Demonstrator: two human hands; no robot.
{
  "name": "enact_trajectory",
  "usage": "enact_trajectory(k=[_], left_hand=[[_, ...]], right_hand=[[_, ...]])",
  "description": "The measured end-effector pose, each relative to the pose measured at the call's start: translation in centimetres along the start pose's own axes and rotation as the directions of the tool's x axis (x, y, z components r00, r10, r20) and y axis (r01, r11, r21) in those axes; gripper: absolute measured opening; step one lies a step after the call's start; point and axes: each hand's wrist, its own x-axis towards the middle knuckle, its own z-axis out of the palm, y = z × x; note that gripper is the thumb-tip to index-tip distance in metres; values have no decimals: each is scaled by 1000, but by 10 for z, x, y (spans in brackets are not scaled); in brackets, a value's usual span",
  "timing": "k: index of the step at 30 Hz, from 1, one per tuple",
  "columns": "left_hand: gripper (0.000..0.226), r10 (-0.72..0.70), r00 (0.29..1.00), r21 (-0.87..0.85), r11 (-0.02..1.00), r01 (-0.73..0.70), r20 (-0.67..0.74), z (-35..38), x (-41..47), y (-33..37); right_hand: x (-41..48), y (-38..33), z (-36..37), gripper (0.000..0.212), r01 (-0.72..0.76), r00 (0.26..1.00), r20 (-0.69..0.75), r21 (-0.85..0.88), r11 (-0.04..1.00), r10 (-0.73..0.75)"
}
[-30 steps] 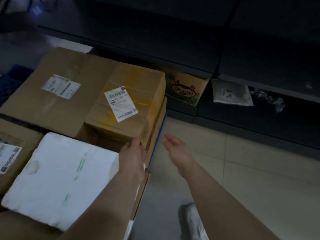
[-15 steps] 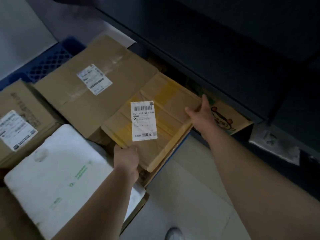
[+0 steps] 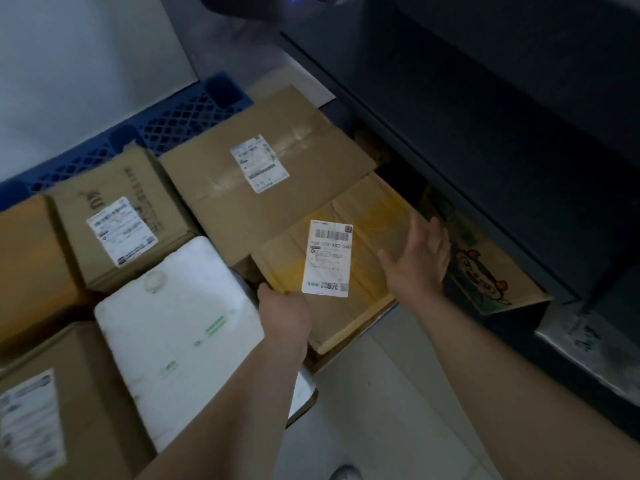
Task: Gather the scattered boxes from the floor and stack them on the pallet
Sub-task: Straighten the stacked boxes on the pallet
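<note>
Left hand [image 3: 284,317] grips box [image 3: 374,216] near corner; right hand [image 3: 419,261] spread open over its right side, pallet [image 3: 180,123] right edge.

I'm looking down into a dimly lit room. Pale floor tiles [image 3: 408,420] with faint grout lines fill the lower right of my view. A dark shelving unit [image 3: 502,126] runs along the right side, and the space under its shelves is in deep shadow. At the upper left is a pale flat surface [image 3: 86,64]; I cannot tell whether it is wall or floor.
</note>
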Motion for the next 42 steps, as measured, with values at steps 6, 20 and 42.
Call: enact_trajectory(k=[6,20,42], left_hand=[[65,-11,993,79,997,20,-116,-83,20,-5],[71,-277,937,288,898,332,-214,-180,67,-69],[103,-262,877,148,927,345,-403,-359,80,-107]], right_hand=[[-73,-81,46,36,359,922,117,90,929,-368],[-125,-106,127,39,159,833,535,12,987,-140],[-211,-217,201,62,287,651,714,84,954,-259]])
